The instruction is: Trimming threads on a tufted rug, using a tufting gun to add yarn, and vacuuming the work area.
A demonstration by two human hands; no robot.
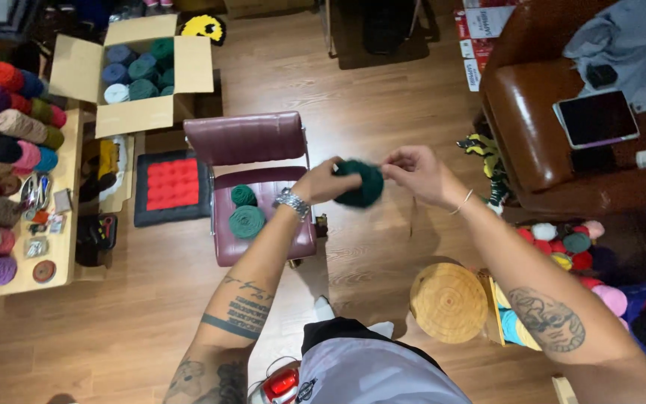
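Yarn ball (pixel 360 183) — roundish, no clear axis — gripped by left hand (pixel 326 182); right hand (pixel 416 173) pinching edge.

Two yarn rolls (pixel 246 213) lie on the chair (pixel 252 142); a box (pixel 84 71) of more rolls sits behind it (leftward), a cushion (pixel 172 185) on the floor (pixel 368 105) just left, a counter (pixel 69 172) beyond.

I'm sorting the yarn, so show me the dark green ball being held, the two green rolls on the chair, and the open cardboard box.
Dark green yarn ball (pixel 363 185), head view, its front below the hands.
Green rolls (pixel 247 221), head view, the larger roll's top.
Cardboard box (pixel 78 69), head view, its left flap.
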